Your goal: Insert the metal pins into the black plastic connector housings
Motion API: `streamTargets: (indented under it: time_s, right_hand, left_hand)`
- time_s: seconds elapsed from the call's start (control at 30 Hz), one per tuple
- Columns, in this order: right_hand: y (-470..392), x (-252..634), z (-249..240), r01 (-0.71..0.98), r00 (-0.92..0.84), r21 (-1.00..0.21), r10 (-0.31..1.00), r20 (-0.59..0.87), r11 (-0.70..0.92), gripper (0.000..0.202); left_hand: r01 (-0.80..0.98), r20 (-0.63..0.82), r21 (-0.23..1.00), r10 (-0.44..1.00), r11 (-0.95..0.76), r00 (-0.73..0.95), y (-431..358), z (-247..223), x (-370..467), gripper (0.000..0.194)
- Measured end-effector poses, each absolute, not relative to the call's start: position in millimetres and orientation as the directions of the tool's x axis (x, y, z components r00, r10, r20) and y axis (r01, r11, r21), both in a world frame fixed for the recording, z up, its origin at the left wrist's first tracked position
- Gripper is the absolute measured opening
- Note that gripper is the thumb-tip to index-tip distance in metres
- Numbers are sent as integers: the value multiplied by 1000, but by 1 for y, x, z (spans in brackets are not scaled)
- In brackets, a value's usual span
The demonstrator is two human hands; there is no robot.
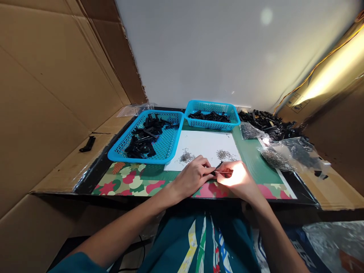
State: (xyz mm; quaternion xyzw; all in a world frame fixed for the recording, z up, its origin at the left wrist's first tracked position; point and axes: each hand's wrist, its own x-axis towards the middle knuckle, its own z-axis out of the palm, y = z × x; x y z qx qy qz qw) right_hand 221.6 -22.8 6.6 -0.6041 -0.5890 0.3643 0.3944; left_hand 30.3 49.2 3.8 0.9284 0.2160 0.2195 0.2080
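My left hand (pixel 197 170) is closed, its fingertips pinching a small black plastic part (pixel 218 166) at the front of the table. Against the same part, my right hand (pixel 237 176) is closed around a thin, shiny tool (pixel 224 172), possibly tweezers; glare and the fingers hide most of it. Just beyond my hands lies a white sheet (pixel 204 142) bearing two piles of tiny metal pieces, a left pile (pixel 187 156) and a right pile (pixel 223 154). They look like small springs or pins, too small to tell.
A large blue basket (pixel 172 155) of black parts stands on the left, a smaller blue basket (pixel 237 117) behind. Loose black parts (pixel 270 121) heap at the back right, beside plastic bags (pixel 295 149) of small pieces. One black part (pixel 88 144) lies on cardboard far left.
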Motion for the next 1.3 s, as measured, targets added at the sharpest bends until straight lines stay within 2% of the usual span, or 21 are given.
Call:
streamTargets:
  time_s: [0.43, 0.67, 0.8, 0.93, 1.07, 1.13, 1.2, 1.3]
  right_hand:
    - [-21, 222, 1, 501, 53, -862, 991, 120, 78, 24]
    - [-18, 222, 2, 670, -12, -725, 979, 203, 159, 28]
    - [-23, 228, 13, 713, -90, -677, 982, 165, 179, 29]
    - [-29, 236, 25, 658, -76, -726, 977, 198, 198, 30]
    - [-27, 237, 23, 591, -38, -760, 950, 310, 272, 27]
    - [-25, 233, 17, 534, 76, -805, 933, 352, 260, 22]
    - [-24, 227, 13, 441, 220, -874, 919, 327, 205, 19]
    - [-24, 217, 10, 358, 300, -919, 913, 278, 163, 16]
  left_hand:
    - [308, 299, 512, 502, -802, 811, 49, 7, 31, 12]
    - [306, 320, 476, 487, -824, 813, 48, 5, 31, 14]
    - [305, 336, 482, 494, -822, 802, 49, 3, 31, 15]
    - [298, 345, 497, 501, -815, 794, 49, 2, 31, 15]
    - [285, 361, 502, 497, -816, 789, 49, 2, 32, 14]
    - [284, 356, 508, 499, -813, 790, 49, 3, 32, 14]
    - [284, 353, 513, 501, -810, 790, 49, 3, 32, 15]
    - [277, 364, 518, 502, -809, 785, 48, 2, 32, 13]
